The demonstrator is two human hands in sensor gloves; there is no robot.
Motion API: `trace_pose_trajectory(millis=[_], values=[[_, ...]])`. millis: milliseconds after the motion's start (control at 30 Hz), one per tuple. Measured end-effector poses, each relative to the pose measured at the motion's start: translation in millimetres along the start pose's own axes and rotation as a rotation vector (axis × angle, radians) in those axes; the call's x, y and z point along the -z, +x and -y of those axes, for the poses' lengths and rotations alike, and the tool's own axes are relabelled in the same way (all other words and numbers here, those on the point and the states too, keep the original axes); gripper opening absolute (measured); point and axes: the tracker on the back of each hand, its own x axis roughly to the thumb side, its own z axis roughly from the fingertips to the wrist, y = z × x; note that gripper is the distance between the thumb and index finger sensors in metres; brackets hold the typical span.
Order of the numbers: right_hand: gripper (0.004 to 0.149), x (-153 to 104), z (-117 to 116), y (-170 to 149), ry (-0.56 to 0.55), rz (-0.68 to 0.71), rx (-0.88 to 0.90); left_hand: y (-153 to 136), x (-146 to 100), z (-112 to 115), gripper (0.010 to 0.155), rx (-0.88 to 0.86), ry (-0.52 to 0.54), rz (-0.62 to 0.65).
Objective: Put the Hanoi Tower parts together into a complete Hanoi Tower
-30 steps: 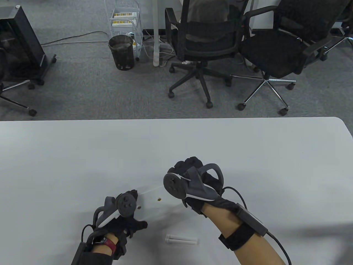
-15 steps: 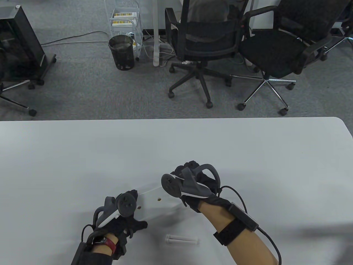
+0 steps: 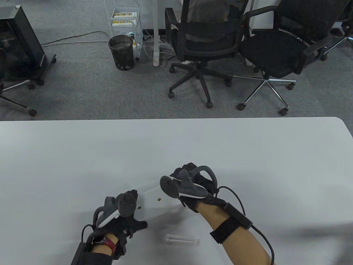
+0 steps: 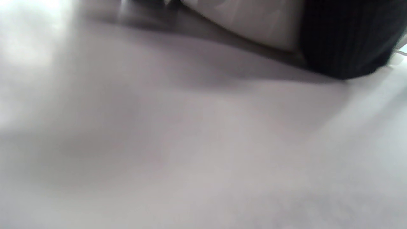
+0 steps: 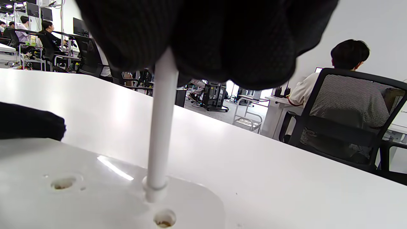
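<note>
I see the flat white plastic base plate with small round holes [image 3: 157, 200] lying on the white counter [image 3: 248, 154] near its front edge. My left hand [image 3: 124, 218] holds the plate's left end. My right hand [image 3: 193, 185], at the plate's right end, has its grip wrapped around a slim white plastic peg [image 5: 162, 127]; the peg stands upright with its collared foot on the plate, just behind an open hole [image 5: 164, 218]. A second white peg [image 3: 182, 239] lies flat on the counter, in front of the plate and apart from it.
</note>
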Motion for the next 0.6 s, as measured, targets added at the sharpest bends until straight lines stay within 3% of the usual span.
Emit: trace_pose_trajectory(millis=[600], values=[[0.042,5.8,-20.2,-7.9,-0.004,-0.045,0.018,-0.3,0.4,0.1,0.118,-0.001,-0.001,0.000]])
